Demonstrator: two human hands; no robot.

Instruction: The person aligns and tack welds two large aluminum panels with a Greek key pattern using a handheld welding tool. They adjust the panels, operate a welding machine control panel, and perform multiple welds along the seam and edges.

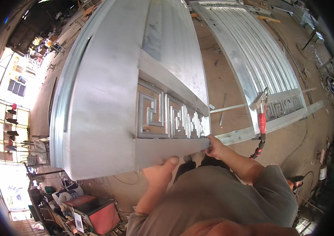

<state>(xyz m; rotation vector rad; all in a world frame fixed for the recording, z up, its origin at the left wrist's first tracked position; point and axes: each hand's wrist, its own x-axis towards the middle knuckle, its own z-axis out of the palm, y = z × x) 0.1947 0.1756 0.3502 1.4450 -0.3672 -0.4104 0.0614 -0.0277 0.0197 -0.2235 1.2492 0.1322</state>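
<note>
A large silver metal gate panel (108,98) fills the middle of the head view, tilted, with a cut-out band of square spiral fretwork (151,112) near its close end. My left hand (161,173) holds the panel's near bottom edge, thumb up along the face and fingers hidden underneath. At the same panel's near right corner, my right hand (214,147) is closed around the edge, its fingers partly hidden behind the metal.
Right of it lies a second ribbed metal panel (245,47) on metal bars (235,135). Resting on that panel is a red-handled tool (262,122) with a black-and-red cable. A red-sided machine box (103,218) stands at lower left; cables cross the brown floor (222,78).
</note>
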